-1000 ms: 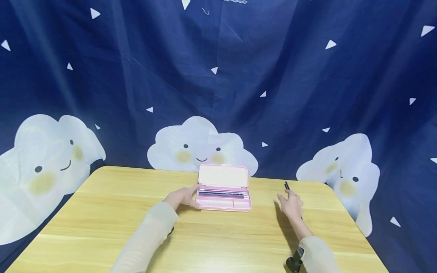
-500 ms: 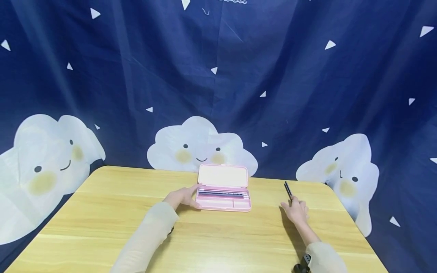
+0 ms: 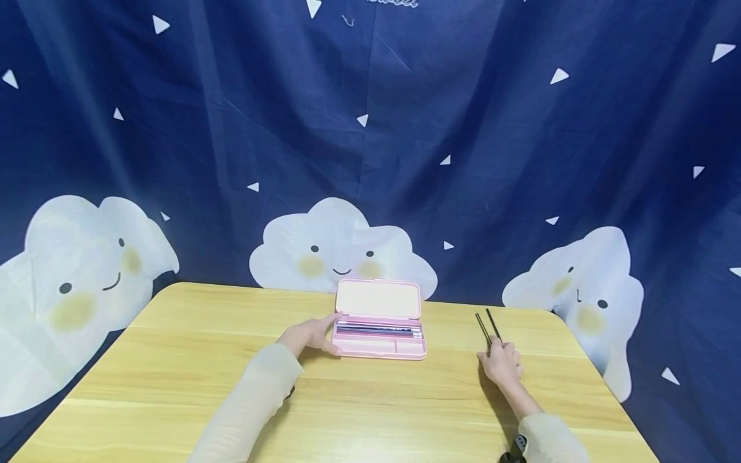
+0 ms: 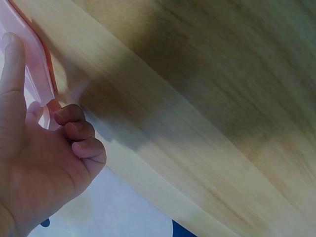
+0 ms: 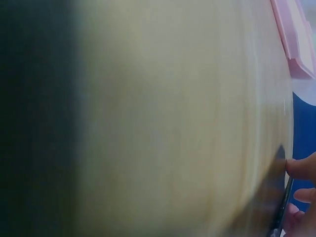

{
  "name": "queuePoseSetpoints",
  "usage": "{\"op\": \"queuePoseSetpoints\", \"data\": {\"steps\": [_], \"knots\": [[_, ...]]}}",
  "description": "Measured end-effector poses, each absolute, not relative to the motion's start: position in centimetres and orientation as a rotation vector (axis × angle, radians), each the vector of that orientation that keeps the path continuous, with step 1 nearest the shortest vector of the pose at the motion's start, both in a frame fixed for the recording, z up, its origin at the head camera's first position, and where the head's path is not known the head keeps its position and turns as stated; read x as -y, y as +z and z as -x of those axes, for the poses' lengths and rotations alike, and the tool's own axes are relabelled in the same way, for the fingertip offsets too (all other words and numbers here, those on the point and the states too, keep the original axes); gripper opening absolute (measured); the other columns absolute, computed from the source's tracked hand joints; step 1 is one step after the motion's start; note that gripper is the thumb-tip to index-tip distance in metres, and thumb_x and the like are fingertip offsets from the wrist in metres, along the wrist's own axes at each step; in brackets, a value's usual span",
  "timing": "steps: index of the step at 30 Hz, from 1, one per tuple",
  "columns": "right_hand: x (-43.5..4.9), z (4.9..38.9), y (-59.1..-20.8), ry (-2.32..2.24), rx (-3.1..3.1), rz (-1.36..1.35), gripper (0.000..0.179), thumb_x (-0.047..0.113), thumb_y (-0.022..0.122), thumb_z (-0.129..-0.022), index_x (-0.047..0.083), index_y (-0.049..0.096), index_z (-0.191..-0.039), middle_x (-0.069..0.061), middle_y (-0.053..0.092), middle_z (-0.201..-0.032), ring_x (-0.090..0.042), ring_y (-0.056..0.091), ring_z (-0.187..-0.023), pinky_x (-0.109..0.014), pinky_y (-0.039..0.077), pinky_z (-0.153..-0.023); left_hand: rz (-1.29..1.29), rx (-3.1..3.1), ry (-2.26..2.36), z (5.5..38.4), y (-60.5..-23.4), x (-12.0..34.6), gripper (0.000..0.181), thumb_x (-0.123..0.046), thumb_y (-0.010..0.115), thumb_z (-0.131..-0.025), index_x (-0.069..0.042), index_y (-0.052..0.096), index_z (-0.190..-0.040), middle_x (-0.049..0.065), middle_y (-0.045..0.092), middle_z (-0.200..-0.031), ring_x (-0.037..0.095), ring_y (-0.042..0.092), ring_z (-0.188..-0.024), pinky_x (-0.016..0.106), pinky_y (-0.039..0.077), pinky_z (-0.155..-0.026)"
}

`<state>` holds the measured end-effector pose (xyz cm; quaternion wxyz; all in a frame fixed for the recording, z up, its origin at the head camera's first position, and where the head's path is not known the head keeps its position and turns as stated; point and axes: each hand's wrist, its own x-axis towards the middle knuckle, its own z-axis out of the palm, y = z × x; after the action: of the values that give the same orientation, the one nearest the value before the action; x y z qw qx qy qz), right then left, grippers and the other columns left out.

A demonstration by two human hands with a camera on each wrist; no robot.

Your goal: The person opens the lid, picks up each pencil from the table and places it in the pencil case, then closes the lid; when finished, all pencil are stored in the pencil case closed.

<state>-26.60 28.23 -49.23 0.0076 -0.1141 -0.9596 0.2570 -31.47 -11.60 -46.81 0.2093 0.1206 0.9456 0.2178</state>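
A pink pencil case (image 3: 366, 347) lies on the table with its lid raised at the back. Several pencils (image 3: 376, 330) lie side by side in its rear compartment. My left hand (image 3: 312, 334) grips the case's left end between thumb and index finger, the other fingers curled in the left wrist view. To the right, two dark pencils (image 3: 483, 328) point away from me, their far ends spread apart. My right hand (image 3: 502, 361) pinches at the near part of the left one and hides the near ends of both. In the right wrist view a dark pencil (image 5: 281, 212) shows beside the fingertips.
The wooden table (image 3: 359, 411) has its rear edge just behind the case lid. A dark blue curtain (image 3: 370, 154) with white clouds hangs behind it. A black wrist camera (image 3: 514, 448) sits under the right sleeve.
My right hand has drawn back toward me and slightly right along the two pencils. Their far ends, close together before, now stand apart, the left one shifted left. The left hand has stayed still.
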Motion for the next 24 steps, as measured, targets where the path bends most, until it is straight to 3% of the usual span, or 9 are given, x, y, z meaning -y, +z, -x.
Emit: {"op": "queuePoseSetpoints", "data": {"steps": [8, 18, 24], "knots": [[-28.15, 26.66, -49.3, 0.727, 2.98, 0.241, 0.041, 0.01, 0.055, -0.087, -0.005, 0.045, -0.124, -0.034, 0.045, -0.112, -0.05, 0.044, -0.1, -0.058, 0.036, -0.081, -0.351, -2.641, 0.601, 31.48, -46.91, 11.51, 0.096, -0.039, 0.078, -0.068, -0.017, 0.023, -0.144, 0.026, 0.039, -0.137, 0.042, 0.04, -0.123, 0.054, 0.034, -0.1], [-28.12, 27.04, -49.16, 0.806, 2.96, 0.041, 0.028, -0.005, 0.05, -0.084, -0.014, 0.051, -0.11, -0.032, 0.055, -0.103, -0.048, 0.049, -0.102, -0.057, 0.042, -0.087, -0.342, -2.636, 0.607, 31.41, -46.6, 11.44, 0.098, -0.04, 0.077, -0.068, -0.018, 0.021, -0.145, 0.025, 0.038, -0.138, 0.041, 0.039, -0.124, 0.054, 0.033, -0.101], [-28.46, 27.29, -49.36, 0.986, 2.902, 0.022, 0.024, -0.008, 0.048, -0.083, -0.015, 0.052, -0.106, -0.031, 0.06, -0.095, -0.04, 0.058, -0.086, -0.044, 0.05, -0.073, -0.339, -2.644, 0.595, 31.35, -46.66, 11.45, 0.096, -0.04, 0.077, -0.068, -0.018, 0.023, -0.144, 0.025, 0.039, -0.137, 0.042, 0.04, -0.123, 0.054, 0.034, -0.1]]}}
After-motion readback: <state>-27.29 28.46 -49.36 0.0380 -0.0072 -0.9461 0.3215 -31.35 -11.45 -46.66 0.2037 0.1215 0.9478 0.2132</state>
